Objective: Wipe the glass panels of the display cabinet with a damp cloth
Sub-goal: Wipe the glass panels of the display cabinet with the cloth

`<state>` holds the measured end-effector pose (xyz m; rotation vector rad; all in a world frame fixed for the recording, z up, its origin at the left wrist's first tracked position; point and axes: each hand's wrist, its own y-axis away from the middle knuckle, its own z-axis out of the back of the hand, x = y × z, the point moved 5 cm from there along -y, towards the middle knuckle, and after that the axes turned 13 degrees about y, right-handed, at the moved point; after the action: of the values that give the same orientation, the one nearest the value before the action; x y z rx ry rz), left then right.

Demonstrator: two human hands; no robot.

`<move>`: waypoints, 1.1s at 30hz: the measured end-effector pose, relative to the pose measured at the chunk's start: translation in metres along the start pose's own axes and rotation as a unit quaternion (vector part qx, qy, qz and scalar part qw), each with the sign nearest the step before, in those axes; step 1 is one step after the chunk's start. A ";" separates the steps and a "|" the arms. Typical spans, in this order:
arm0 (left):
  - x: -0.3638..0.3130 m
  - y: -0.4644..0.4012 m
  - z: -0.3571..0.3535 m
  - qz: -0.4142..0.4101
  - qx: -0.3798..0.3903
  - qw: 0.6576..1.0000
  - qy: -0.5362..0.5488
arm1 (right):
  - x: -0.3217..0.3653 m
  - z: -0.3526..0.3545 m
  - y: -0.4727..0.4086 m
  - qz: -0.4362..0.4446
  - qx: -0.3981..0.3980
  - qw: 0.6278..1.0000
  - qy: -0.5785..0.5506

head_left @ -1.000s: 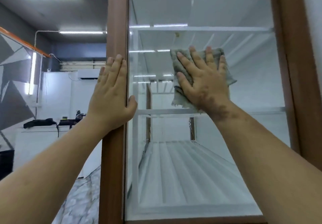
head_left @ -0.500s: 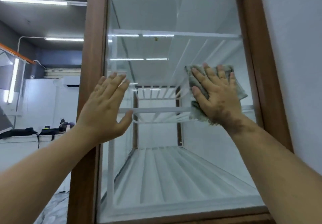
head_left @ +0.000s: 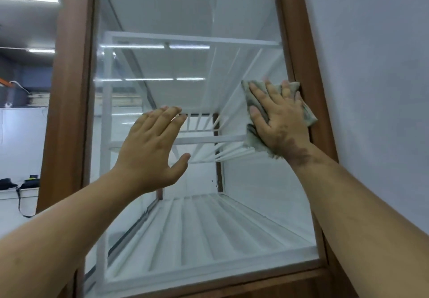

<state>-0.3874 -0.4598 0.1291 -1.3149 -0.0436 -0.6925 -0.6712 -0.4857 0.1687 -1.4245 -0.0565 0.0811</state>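
Note:
The display cabinet's glass panel (head_left: 185,30) fills the middle of the head view inside a brown wooden frame (head_left: 69,88). My right hand (head_left: 281,121) presses a grey-green cloth (head_left: 250,140) flat against the glass at the panel's right edge, fingers straight and spread, the cloth touching the right frame post. My left hand (head_left: 151,149) is spread flat at the middle of the panel, fingers straight; whether it touches the glass cannot be told. Most of the cloth is hidden under my right palm.
White shelves (head_left: 192,40) and a ribbed white floor (head_left: 209,232) show through the glass. A pale wall (head_left: 371,65) stands right of the frame. At left, a white counter (head_left: 14,191) carries dark objects and a cable. Ceiling strip lights reflect in the glass.
My right hand has slid the cloth rightward across the glass to the right frame post. My left hand has left the left frame post and moved to the middle of the panel.

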 end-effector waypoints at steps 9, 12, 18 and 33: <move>-0.002 0.002 -0.002 0.008 -0.006 1.000 0.003 | 0.019 -0.010 0.060 0.150 0.020 0.988 0.025; -0.004 0.002 -0.001 0.010 -0.004 1.000 0.000 | -0.010 -0.004 0.043 0.059 -0.001 0.998 -0.009; -0.003 0.001 0.004 0.004 0.017 1.000 -0.005 | 0.081 -0.002 0.022 0.064 0.023 0.998 0.017; 0.065 0.069 0.058 0.020 0.001 0.999 -0.027 | 0.164 0.001 0.030 0.090 0.007 0.996 0.018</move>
<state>-0.2811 -0.4307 0.1121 -1.3286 -0.0628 -0.6226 -0.5090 -0.4657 0.1380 -1.4142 0.1037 0.2041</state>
